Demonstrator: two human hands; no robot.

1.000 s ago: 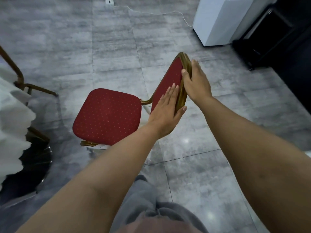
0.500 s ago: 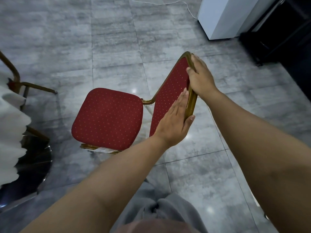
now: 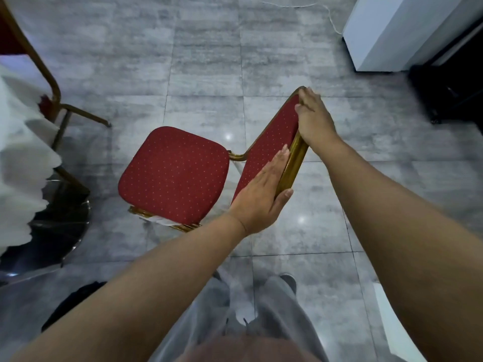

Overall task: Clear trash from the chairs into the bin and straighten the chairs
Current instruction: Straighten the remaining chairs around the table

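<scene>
Head view looks down at a red chair [image 3: 173,173] with a gold frame, standing on the gray tile floor [image 3: 203,61] in the middle of the picture. Its seat has small dots on it and nothing lies on top. Its backrest [image 3: 271,142] leans up toward 1 o'clock from the seat.

At the low end of the backrest, the left hand [image 3: 257,197] lies flat on the red cloth with fingers straight, and the thumb hooks under the gold edge, so it pinches the frame. At the top end, toward 1 o'clock, the right hand [image 3: 313,118] is curled over the gold rim and grips it.

Under the front of the seat, at 7 o'clock from it, a bit of white paper [image 3: 156,219] sticks out.

At 9 o'clock, a white tablecloth [image 3: 18,142] hangs down, with a second chair's gold legs [image 3: 75,113] just beside it. At 1 o'clock, far off, stands a white box [image 3: 392,30], with a thin white cord [image 3: 329,14] on the floor near it. At 6 o'clock are the person's gray pants [image 3: 274,304].
</scene>
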